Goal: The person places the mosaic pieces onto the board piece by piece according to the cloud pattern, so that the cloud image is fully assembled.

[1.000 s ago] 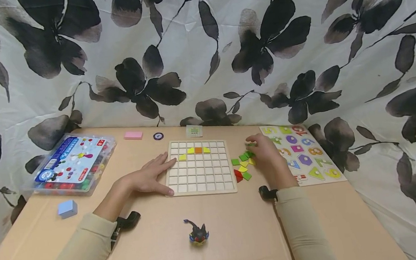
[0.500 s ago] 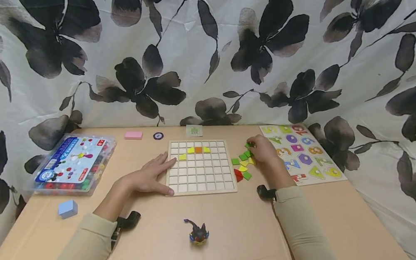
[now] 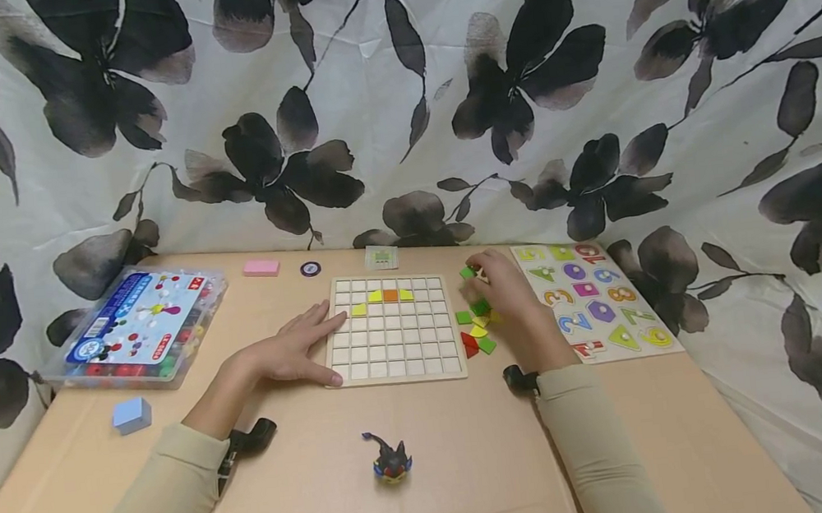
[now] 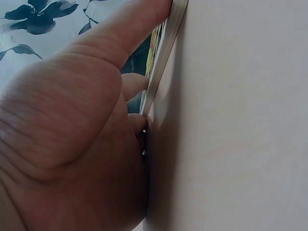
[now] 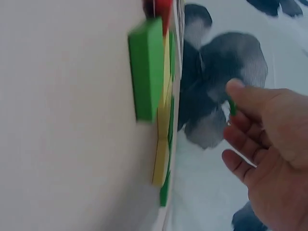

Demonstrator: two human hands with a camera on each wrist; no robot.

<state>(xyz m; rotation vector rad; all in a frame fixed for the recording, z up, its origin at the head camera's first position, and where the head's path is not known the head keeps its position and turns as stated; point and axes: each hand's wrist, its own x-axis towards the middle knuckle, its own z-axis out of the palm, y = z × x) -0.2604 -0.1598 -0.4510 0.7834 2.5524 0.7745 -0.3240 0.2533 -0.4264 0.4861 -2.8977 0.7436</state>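
Observation:
A light grid board [image 3: 396, 349] lies mid-table, with an orange tile [image 3: 390, 296] and several yellow tiles [image 3: 359, 310] in its upper rows. My left hand [image 3: 290, 351] rests at the board's left edge, fingers spread; in the left wrist view the thumb lies along the board's edge [image 4: 166, 53]. To the right of the board, my right hand [image 3: 510, 284] pinches a green tile [image 5: 233, 107] between thumb and fingers, lifted off the table. Beneath that hand lie more tiles: a green one [image 3: 464, 317], a yellow one [image 3: 478, 331] and a red one [image 3: 469, 344].
A number puzzle sheet [image 3: 597, 305] lies right of my right hand. At the left are a clear box of molecule pieces [image 3: 138, 324] and a blue block [image 3: 131, 415]. A dark toy figure [image 3: 391, 461] stands in front. A pink block [image 3: 261, 268] and a round disc [image 3: 311, 269] lie behind.
My right hand has risen from the tile pile and moved slightly left and away, with the green tile between its fingers. The left hand has stayed at the board.

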